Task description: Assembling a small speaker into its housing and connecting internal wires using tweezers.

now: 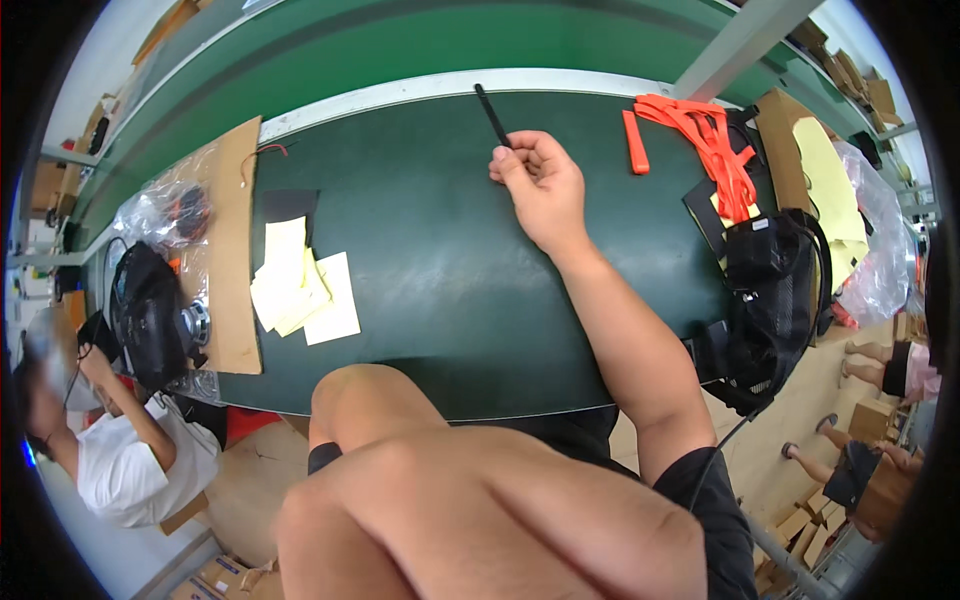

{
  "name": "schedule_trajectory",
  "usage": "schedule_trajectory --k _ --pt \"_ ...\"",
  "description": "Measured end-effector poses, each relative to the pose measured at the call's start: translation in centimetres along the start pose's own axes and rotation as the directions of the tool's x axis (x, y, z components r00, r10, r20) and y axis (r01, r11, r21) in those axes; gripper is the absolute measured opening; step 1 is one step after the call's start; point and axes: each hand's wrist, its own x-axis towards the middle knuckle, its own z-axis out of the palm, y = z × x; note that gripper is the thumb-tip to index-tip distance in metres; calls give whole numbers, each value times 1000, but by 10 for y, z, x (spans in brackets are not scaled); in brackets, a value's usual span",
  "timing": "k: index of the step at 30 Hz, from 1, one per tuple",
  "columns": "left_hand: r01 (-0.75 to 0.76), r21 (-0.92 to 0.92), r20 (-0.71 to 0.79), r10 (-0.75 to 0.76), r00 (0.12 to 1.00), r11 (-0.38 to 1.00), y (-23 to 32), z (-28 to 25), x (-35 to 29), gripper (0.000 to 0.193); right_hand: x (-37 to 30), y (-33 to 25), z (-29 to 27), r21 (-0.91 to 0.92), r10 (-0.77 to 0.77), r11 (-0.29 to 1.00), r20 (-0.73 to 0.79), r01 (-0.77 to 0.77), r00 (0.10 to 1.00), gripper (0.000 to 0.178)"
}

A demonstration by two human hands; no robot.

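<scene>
My right hand (541,185) reaches over the dark green tabletop (450,220), its fingers closed on the lower end of a thin black stick-like strip (490,113). The strip points away from me, its far tip at the white edge strip (400,94) along the back of the table. Whatever part of it lies inside the fingers is hidden. My left hand is out of view. Bare limbs of mine, bent, fill the lower middle of the picture. To the right of my right hand lie a short flat orange piece (635,143) and a tangled orange strap (715,150).
Yellow paper slips (290,285) lie left of centre, beside a cardboard sheet (236,250). A black mesh bag (770,300) sits at the right edge, near clear plastic (875,240). A black bag (147,315) stands at left, where a co-worker in white (140,460) sits.
</scene>
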Motion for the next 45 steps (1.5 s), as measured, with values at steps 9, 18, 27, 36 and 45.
schedule_trajectory --k 9,18,27,36,45 --pt "-39 798 -333 493 804 602 -12 -24 15 16 2 4 -8 175 42 984 -21 -37 999 17" --pt "643 695 -699 513 498 322 -85 -135 -87 17 1 -5 -11 128 32 991 33 -36 999 19" --pt "614 747 -665 259 700 257 -70 -128 -85 22 -3 1 -8 0 -18 1000 157 18 987 17" --pt "591 744 -663 230 713 311 -70 -127 -85 18 -3 2 -8 -95 -15 995 152 29 988 16" --pt "604 730 -677 217 704 318 -71 -130 -82 18 -1 5 -9 -51 -63 996 150 71 987 15"
